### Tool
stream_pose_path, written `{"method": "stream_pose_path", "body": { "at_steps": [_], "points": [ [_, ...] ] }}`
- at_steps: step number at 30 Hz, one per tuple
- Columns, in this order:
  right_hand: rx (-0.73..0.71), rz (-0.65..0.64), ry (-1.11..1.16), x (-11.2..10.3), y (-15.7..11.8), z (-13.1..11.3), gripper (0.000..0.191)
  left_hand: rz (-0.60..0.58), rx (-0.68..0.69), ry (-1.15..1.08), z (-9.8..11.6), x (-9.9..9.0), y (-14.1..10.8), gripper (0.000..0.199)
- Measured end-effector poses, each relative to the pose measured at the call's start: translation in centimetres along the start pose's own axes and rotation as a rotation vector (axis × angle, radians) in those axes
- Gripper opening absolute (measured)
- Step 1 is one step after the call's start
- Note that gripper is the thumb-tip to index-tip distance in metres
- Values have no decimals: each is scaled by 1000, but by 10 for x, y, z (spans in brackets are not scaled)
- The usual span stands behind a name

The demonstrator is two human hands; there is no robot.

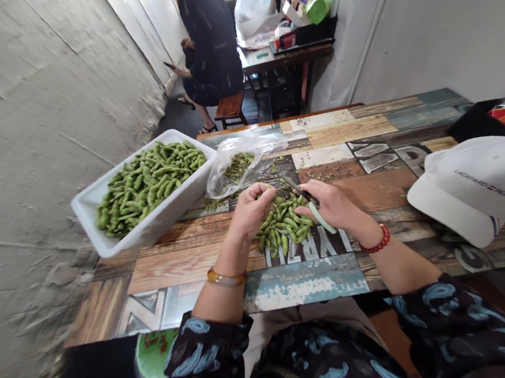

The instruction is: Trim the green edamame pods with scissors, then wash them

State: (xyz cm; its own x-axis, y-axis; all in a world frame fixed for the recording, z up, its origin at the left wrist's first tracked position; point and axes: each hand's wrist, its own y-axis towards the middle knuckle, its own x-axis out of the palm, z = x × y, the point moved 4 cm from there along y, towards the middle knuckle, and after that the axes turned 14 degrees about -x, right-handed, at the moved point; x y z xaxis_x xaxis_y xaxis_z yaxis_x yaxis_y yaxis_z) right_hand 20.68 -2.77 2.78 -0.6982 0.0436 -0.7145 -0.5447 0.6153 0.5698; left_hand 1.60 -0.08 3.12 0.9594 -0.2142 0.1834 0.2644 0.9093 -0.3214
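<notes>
My right hand (330, 203) is wrapped round a pair of scissors (321, 218) with pale green handles. Their dark blades point up and left, toward my other hand. My left hand (254, 208) is closed in a pinch just left of the blade tips; whatever is between its fingers is too small or hidden to make out. Below and between both hands lies a loose pile of green soybean pods (289, 226) on the table. Beyond the left hand, a clear plastic bag (265, 142) lies spread, with small green trimmings (238, 166) in it.
A white tub (158, 238) heaped with soybean pods (152, 181) stands on the left of the patchwork-wood table (170, 267). At the right lies a white cap (468, 184). A seated person (212, 37) holds a phone beyond the table, near a cluttered second table (284, 59).
</notes>
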Motion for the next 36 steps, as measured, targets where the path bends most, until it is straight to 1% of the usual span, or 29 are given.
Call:
{"method": "stream_pose_path", "body": {
  "at_steps": [1,3,7,13,20,26,33,36],
  "points": [
    [11,34,-8,-1,0,1,36,-18,-30,-88,0,0,-1,34],
    [2,71,-26,-2,1,0,41,-49,-45,-207,2,2,-2,37],
    [-64,85,-52,-2,4,-8,47,-55,-22,-306,6,3,-4,41],
    [-103,25,-56,1,5,-14,47,-53,-12,-274,4,8,-5,37],
    [-131,56,-75,2,4,-14,48,-63,-23,-241,0,11,-6,36],
    [-120,93,-53,2,5,-15,49,-83,-45,-250,-3,15,-5,36],
    [-80,55,-50,1,7,-14,53,-64,-43,-255,-1,14,-4,34],
    [-76,42,-54,0,8,-14,51,-48,-38,-241,0,13,-3,33]
  ]
}}
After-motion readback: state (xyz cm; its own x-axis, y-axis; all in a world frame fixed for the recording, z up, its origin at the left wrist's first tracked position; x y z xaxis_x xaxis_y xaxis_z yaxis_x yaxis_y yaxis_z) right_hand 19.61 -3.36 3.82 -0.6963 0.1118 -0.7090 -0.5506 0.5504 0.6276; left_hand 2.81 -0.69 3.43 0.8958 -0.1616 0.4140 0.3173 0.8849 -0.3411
